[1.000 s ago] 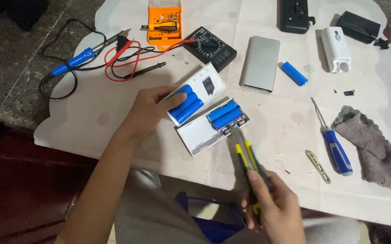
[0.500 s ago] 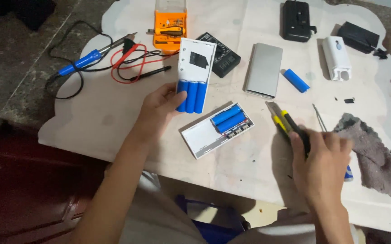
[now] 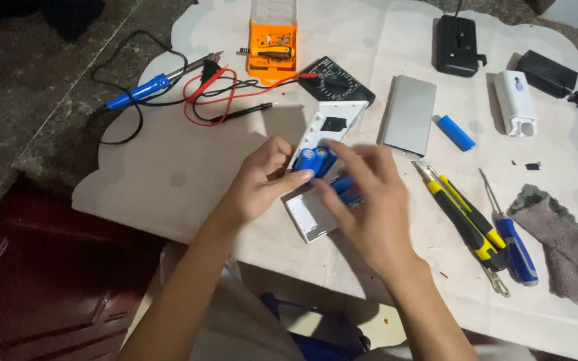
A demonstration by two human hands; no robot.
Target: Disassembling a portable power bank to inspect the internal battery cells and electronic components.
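My left hand [image 3: 257,184] holds a white battery case half [image 3: 329,124] tilted up off the table, with blue cylindrical cells [image 3: 314,161] in its near end. My right hand [image 3: 368,200] reaches over from the right, its fingers on those blue cells. Under my right hand lies the other white case half [image 3: 308,215] flat on the table, with more blue cells [image 3: 346,188] partly hidden. Yellow-and-black utility knives [image 3: 464,217] lie on the table to the right, apart from both hands.
A white sheet [image 3: 169,167] covers the table. On it: a blue soldering iron [image 3: 143,89], red and black probe leads [image 3: 217,93], a black multimeter [image 3: 339,81], an orange bit box [image 3: 271,43], a silver slab [image 3: 409,115], a loose blue cell [image 3: 455,132], a blue screwdriver [image 3: 515,237], a grey rag [image 3: 563,241].
My right hand has put the yellow knives down at the right and moved left onto the blue cells. The left hand has brought the case half closer and lower.
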